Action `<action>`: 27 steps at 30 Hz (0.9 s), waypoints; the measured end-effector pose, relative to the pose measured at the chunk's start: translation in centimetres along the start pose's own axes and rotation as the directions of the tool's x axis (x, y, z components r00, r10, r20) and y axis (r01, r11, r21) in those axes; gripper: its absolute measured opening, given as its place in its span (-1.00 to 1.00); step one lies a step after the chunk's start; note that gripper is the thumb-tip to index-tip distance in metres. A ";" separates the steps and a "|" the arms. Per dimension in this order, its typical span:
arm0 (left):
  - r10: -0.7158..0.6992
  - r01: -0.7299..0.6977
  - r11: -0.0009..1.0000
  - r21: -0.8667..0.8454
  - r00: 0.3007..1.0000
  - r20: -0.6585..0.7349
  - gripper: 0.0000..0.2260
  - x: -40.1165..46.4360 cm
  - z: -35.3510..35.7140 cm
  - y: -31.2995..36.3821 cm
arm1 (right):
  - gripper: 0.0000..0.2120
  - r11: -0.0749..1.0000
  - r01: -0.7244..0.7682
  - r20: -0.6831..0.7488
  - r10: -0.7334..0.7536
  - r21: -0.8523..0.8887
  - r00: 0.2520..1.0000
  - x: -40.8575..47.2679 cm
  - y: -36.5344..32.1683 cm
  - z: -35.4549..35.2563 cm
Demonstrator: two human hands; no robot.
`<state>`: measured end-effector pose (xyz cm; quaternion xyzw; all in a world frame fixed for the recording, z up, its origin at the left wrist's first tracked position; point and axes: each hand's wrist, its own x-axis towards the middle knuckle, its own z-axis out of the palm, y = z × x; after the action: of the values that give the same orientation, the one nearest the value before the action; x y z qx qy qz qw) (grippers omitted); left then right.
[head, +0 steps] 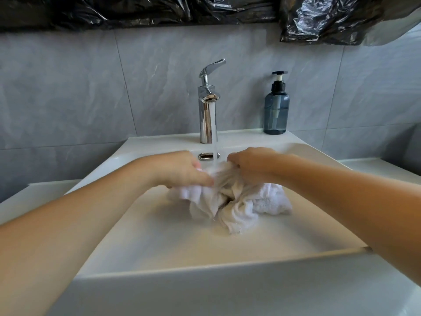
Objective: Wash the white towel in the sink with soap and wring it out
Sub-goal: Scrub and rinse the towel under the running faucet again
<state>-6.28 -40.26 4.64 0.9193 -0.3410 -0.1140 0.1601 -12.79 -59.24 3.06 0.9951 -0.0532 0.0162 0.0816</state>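
Observation:
A wet, crumpled white towel (237, 201) hangs bunched over the white sink (182, 245) basin. My left hand (182, 169) grips its left part and my right hand (252, 161) grips its upper right part, the two hands close together. Water runs from the chrome faucet (207, 110) straight down onto the towel between my hands. The faucet lever is tilted up. A blue pump soap bottle (276, 110) stands on the sink's back ledge, right of the faucet.
Grey tiled wall behind the sink. Crinkled black plastic sheeting (330, 19) hangs along the top of the wall. A chrome overflow slot (206, 156) sits in the basin's back wall. White counter ledges (387, 167) flank the sink on both sides.

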 end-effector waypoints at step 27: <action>0.033 0.008 0.968 -0.251 0.987 0.159 -0.70 -0.8 3.1 0.8 | -0.70 0.961 0.132 0.172 -0.176 0.242 0.969 -1.2 -2.0 0.5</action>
<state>-8.33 -40.92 2.17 0.8773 -0.3414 -0.2296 0.2472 -13.73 -57.23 2.25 0.9959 0.0194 -0.0804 -0.0379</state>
